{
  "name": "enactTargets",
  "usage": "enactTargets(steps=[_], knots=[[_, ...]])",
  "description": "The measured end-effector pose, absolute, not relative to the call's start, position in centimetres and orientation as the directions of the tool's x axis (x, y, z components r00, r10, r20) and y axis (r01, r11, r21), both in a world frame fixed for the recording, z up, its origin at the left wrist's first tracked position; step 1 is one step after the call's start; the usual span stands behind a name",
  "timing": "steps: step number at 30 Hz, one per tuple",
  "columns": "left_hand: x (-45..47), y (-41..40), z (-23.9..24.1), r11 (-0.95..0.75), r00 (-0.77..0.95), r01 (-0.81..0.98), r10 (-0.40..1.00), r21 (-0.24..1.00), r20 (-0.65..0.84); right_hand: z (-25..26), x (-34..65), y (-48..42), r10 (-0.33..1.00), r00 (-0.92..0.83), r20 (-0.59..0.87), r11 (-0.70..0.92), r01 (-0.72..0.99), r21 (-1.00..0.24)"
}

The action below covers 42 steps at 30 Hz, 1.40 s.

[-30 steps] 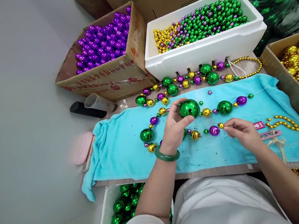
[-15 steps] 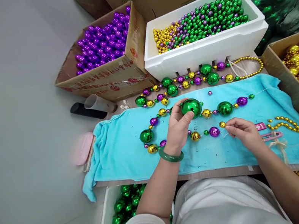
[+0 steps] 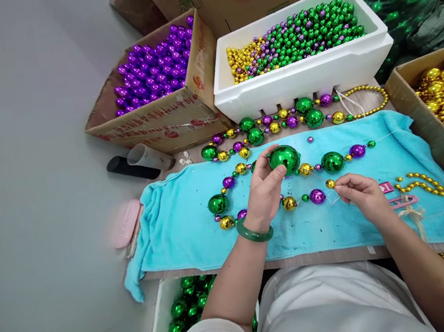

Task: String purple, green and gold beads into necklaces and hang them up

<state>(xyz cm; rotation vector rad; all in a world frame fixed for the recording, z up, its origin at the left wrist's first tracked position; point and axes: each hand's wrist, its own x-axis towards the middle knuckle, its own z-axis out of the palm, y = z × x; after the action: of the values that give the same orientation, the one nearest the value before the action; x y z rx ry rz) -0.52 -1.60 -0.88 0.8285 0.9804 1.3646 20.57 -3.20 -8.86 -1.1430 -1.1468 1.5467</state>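
Observation:
My left hand, with a green bangle at the wrist, is closed around a large shiny green bead above the towel. In my right hand, thumb and fingertips pinch a small gold bead. A thin white thread runs near it toward a purple bead. Around my left hand lies a strand of green, gold and purple beads, whose big green bead marks the left bend; part of the strand is hidden behind that hand.
A turquoise towel covers the table. Behind it lie a finished-looking bead necklace, a purple-bead carton and a white foam box. At right are a gold-bead carton, a gold chain and pink snips.
The camera view has shifted slightly. Both hands keep their holds on the large green bead and the small gold bead, almost still.

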Motion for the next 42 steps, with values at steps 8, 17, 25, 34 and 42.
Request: enactTargets(steps=[8,17,25,34,42], knots=[[-1.1,-1.5,-0.9,0.103,0.057,-0.341,0.994,0.934,-0.089,-9.2,20.9,-3.3,0.977,-0.167,-0.134,-0.144,-0.047,-0.988],[-1.1,-1.9,-1.2,-0.001,0.052,-0.307,0.999,0.952,0.018,-9.9,20.6,-3.6,0.980,-0.148,-0.133,-0.134,-0.001,-0.991],[-1.1,-1.9,-0.7,0.103,0.085,-0.388,0.994,0.916,-0.075,-9.4,20.1,-3.4,0.972,-0.186,-0.147,-0.165,-0.086,-0.983],[-1.0,-2.0,-1.2,0.004,0.014,-0.344,1.000,0.939,0.001,-8.8,20.1,-3.3,0.983,-0.160,-0.095,-0.101,-0.031,-0.994],[-1.0,-2.1,-0.9,0.044,0.093,-0.399,0.996,0.916,-0.007,-8.6,20.2,-3.1,0.984,-0.156,-0.085,-0.094,-0.055,-0.994]])
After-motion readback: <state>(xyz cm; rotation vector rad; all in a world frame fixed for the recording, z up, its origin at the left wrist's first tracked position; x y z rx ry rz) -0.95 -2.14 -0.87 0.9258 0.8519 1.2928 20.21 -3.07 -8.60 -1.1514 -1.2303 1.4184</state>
